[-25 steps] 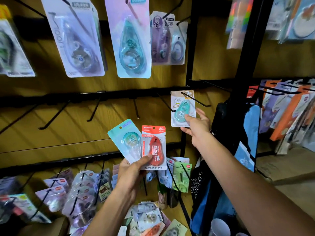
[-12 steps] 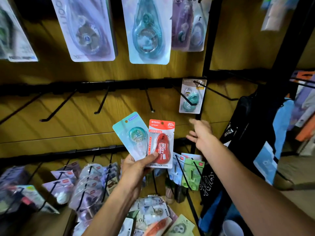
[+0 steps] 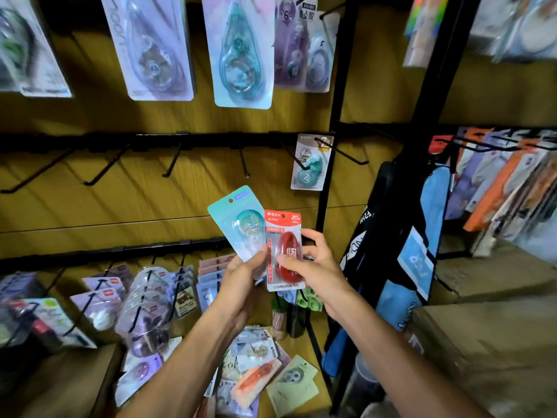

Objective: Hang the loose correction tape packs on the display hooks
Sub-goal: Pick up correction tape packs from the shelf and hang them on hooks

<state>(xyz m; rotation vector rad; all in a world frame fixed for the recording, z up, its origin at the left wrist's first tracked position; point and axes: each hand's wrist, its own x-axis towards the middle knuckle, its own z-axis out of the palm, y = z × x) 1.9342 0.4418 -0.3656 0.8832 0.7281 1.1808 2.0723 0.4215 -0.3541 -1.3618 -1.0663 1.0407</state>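
Observation:
My left hand grips a teal correction tape pack in front of the wooden display wall. My right hand pinches a red correction tape pack, which overlaps the teal one on its right; the left thumb also lies against the red pack's left edge. A small teal pack hangs alone on the rightmost hook of the middle rail. Several bare black hooks stick out along that rail to the left.
Large packs hang on the top row. More packs fill the lower hooks, and loose packs lie on the shelf below. A black upright post and blue-black bags stand at the right.
My right hand let go of the small teal pack, which stays on the rightmost hook, then came down and took hold of the red pack beside my left hand.

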